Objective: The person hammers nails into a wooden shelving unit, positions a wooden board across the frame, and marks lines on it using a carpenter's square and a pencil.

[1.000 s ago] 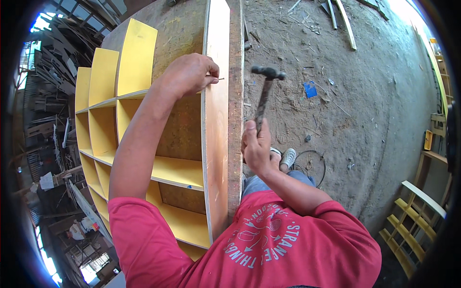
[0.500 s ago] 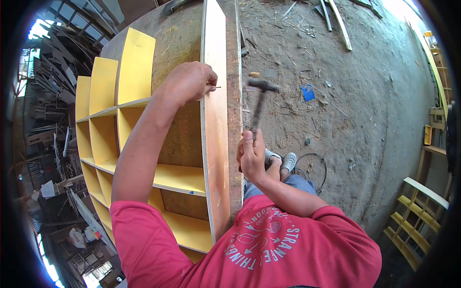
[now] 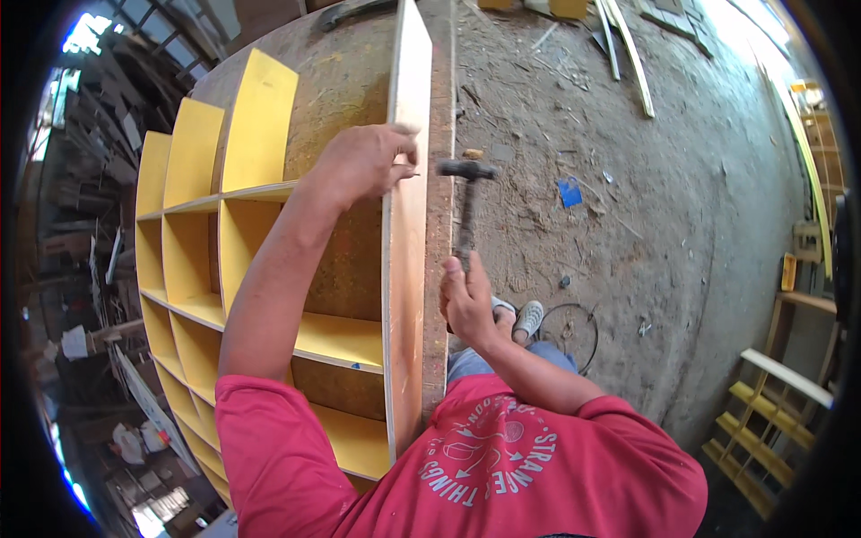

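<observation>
Dusty floor (image 3: 646, 242) spreads away on your right, with a blue scrap (image 3: 569, 192) lying on it, while a yellow shelf (image 3: 260, 121) rests on the stained bench (image 3: 345, 67) to your left. Along the shelf's right side stands the board (image 3: 408, 287), on edge. Your left hand (image 3: 359, 161) reaches over it, fingers partly curled and the upper finger parted from the lower ones; the nail (image 3: 414, 174) sticks out at the lower fingertips, but you cannot tell whether they are pinching it. Your right hand (image 3: 465, 305) is closed around the handle of the hammer (image 3: 466, 202). Over the last second the hammer's head has swung in toward the board, and your left fingers have spread. Head and nail are now near each other, almost level but apart, so a blow looks close at hand while your fingertips seem exposed.
</observation>
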A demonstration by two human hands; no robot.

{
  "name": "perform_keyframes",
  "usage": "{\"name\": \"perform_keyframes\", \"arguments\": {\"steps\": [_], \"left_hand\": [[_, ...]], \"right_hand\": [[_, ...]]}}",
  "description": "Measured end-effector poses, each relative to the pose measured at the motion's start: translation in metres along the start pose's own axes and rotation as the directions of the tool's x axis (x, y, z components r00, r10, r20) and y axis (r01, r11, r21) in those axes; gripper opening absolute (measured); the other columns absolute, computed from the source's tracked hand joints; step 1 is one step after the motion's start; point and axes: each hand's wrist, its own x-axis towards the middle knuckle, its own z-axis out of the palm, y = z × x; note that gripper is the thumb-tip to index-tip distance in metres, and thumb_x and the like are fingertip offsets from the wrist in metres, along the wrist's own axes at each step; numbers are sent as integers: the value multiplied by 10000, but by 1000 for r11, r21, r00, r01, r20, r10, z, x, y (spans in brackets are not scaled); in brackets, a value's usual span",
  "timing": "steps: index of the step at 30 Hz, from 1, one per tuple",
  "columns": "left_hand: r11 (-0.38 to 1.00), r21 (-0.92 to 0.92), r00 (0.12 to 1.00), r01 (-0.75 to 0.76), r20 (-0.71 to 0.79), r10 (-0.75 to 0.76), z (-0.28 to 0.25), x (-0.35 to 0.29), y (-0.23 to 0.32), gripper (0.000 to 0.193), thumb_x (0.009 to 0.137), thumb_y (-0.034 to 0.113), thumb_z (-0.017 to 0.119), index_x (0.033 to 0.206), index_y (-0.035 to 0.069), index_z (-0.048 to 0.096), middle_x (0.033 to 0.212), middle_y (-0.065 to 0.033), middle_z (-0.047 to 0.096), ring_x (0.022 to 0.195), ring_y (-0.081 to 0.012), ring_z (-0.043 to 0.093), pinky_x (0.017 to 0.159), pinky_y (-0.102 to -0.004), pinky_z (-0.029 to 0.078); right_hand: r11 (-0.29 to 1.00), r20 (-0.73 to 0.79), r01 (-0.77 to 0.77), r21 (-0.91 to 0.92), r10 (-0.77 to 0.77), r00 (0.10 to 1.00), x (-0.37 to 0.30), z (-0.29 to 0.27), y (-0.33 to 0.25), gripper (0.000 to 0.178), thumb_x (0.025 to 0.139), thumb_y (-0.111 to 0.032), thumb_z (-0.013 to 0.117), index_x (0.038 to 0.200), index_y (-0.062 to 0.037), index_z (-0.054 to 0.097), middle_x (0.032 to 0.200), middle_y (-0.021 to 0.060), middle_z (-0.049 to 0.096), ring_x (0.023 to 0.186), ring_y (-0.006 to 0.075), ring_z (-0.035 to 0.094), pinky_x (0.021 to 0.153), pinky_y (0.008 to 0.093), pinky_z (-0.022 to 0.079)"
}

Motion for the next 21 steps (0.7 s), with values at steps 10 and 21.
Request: {"name": "perform_keyframes", "arguments": {"steps": [10,21], "left_hand": [[991,112,892,-78,-436,120,63,-49,-101,276,678,343,861,794,127,734,772,-31,690,835,-270,682,758,-416,548],[963,136,749,-233,-606,267,82,-44,-112,227,594,247,846,659,162,645,694,13,663,775,-209,626,900,-391,447]], "right_hand": [[998,-123,-55,31,59,991,-5,-33,-1,248,1150,-347,504,1104,-104,494,679,-28,412,443,68,363,365,260,330],[996,-128,-5,-86,-6,992,-1,-2,-2,276,1156,-371,481,1131,-98,514,722,-17,420,477,74,360,386,267,333]]}}
